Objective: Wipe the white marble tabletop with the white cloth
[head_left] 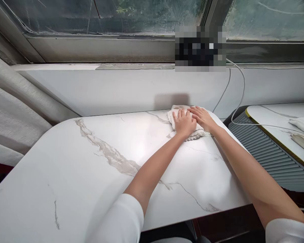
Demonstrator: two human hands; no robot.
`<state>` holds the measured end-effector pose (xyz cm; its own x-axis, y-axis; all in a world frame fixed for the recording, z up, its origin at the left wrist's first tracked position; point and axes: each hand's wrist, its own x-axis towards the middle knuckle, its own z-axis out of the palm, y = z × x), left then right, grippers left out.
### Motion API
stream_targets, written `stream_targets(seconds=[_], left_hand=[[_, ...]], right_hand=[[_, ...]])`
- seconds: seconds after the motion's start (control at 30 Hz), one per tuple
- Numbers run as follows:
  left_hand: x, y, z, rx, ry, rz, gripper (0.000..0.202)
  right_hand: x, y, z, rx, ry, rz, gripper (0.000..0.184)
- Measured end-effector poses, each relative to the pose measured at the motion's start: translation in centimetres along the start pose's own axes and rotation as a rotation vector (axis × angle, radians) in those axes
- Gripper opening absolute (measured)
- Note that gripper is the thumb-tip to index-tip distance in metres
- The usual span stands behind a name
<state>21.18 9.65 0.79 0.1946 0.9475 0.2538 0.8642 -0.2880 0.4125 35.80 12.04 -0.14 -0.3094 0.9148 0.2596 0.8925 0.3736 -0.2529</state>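
Observation:
A pale, off-white cloth [196,134] with a scalloped edge lies bunched at the far right part of a white marble-patterned tabletop [73,189], close to the wall. On top of it rests my left hand [184,124], palm down with its fingers spread. My right hand [204,118] lies beside it on the cloth's right side, fingers stretched out and pointing left. The fingertips of the two hands nearly meet. Both palms hide part of the cloth.
A low white wall [116,87] and a window frame [103,49] border the table's far edge. A curtain [12,104] hangs at left. At right, a white cable [244,84] crosses a second table [273,113] with folded cloths [302,141]. A blurred dark object [199,50] sits on the sill.

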Motion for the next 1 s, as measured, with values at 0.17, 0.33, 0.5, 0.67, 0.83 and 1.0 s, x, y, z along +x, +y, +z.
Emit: stream_targets(seconds=[0.17, 0.33, 0.5, 0.67, 0.83, 1.0], left_hand=[[2.1, 0.9, 1.1, 0.021, 0.041, 0.021, 0.048], [3.3, 2.3, 2.1, 0.018, 0.05, 0.02, 0.047], [3.5, 3.1, 2.6, 0.032, 0.062, 0.016, 0.049], [2.8, 3.9, 2.8, 0.043, 0.041, 0.029, 0.051], [0.8, 5.3, 2.7, 0.04, 0.0, 0.023, 0.053], [-2.0, 6.5, 2.3, 0.043, -0.007, 0.063, 0.053]], right_hand=[[1.4, 2.1, -0.3, -0.021, 0.0, 0.006, 0.058], [1.9, 4.1, -0.7, -0.064, 0.0, 0.025, 0.058], [1.8, 5.2, -1.0, -0.051, -0.009, 0.041, 0.06], [0.6, 5.6, -1.3, -0.05, 0.005, 0.065, 0.061], [-2.1, 5.4, -2.0, -0.054, -0.035, 0.059, 0.062], [-5.3, 4.8, -2.5, -0.057, -0.015, 0.085, 0.061]])
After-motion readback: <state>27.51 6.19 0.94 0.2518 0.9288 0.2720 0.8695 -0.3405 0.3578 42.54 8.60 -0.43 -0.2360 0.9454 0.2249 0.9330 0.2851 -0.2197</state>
